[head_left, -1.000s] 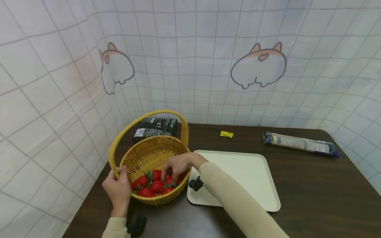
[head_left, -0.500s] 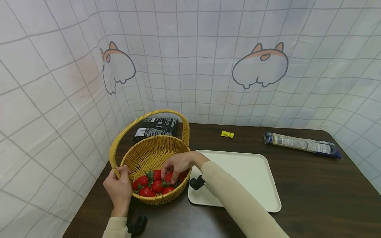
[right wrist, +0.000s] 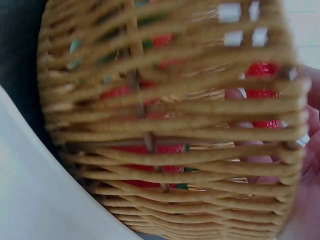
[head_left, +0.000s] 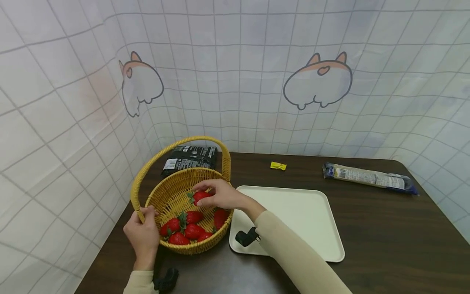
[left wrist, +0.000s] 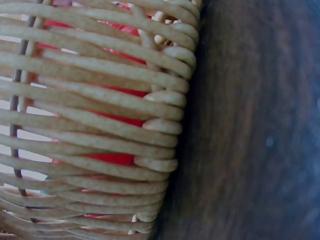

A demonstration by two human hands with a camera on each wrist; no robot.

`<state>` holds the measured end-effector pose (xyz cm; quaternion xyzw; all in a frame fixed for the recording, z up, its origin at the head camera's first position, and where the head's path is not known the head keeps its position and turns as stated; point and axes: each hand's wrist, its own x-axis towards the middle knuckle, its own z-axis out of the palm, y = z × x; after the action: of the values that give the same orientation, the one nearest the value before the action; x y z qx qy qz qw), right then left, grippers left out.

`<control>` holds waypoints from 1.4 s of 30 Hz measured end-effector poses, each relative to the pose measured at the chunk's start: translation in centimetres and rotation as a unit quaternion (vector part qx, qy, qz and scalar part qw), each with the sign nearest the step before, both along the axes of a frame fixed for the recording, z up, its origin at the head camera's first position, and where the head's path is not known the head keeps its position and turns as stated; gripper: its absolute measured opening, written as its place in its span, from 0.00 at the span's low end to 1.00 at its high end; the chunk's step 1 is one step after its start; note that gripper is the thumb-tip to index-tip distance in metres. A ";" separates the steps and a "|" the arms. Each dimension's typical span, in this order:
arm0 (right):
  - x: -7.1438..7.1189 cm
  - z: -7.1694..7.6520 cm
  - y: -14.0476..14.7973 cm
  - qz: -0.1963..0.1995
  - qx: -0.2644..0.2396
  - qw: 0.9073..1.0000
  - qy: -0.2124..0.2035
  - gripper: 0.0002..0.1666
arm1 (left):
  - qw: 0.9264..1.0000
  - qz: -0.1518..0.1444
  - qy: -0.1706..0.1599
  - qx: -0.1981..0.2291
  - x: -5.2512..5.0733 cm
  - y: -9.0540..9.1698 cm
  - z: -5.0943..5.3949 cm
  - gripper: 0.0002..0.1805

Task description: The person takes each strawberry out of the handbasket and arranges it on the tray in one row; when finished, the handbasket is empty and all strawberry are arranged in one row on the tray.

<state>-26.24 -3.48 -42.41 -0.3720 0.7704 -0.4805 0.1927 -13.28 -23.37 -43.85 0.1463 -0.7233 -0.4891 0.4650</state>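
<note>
A yellow wicker basket (head_left: 172, 190) with a tall handle stands on the table, several red strawberries (head_left: 193, 231) lying in its lower part. The left hand (head_left: 144, 232) grips the basket at its left side, by the foot of the handle. Inside the rim, raised above the other fruit, the right hand (head_left: 222, 195) pinches one strawberry (head_left: 200, 197) between thumb and fingers. Woven strips of the basket (left wrist: 100, 120) fill the left wrist view, with red showing through. In the right wrist view the right hand (right wrist: 310, 145) is partly hidden behind the basket wall (right wrist: 175, 120).
A white tray (head_left: 297, 216) lies right of the basket, under the right forearm. Behind the basket is a black packet (head_left: 194, 157). A small yellow packet (head_left: 278, 165) lies at the back, and a long wrapped package (head_left: 369, 178) at the back right.
The right hand has lifted a strawberry up from the others in the basket, slightly away from the near side. The left hand keeps its grip on the basket.
</note>
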 end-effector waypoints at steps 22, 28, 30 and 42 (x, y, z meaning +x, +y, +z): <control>3.9 -0.9 5.1 -0.248 -0.178 0.951 -0.043 0.21 | 1.000 -0.008 0.009 -0.001 -1.3 -2.1 -3.1 0.12; 2.7 -1.0 7.7 -0.285 -0.165 0.942 -0.070 0.18 | 1.000 -0.005 0.000 -0.004 -1.2 -1.8 -2.7 0.11; 2.3 -1.1 8.6 -0.291 -0.157 0.941 -0.074 0.17 | 1.000 -0.007 0.002 -0.003 -1.1 -1.4 -2.2 0.11; 0.8 -2.8 11.8 -0.344 -0.080 0.927 -0.127 0.23 | 1.000 -0.013 0.014 -0.003 0.1 0.0 0.2 0.13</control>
<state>-25.46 8.28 -45.21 -0.0339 0.7791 -0.6207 0.0815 -13.18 -23.34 -43.62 0.1291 -0.7200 -0.4948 0.4691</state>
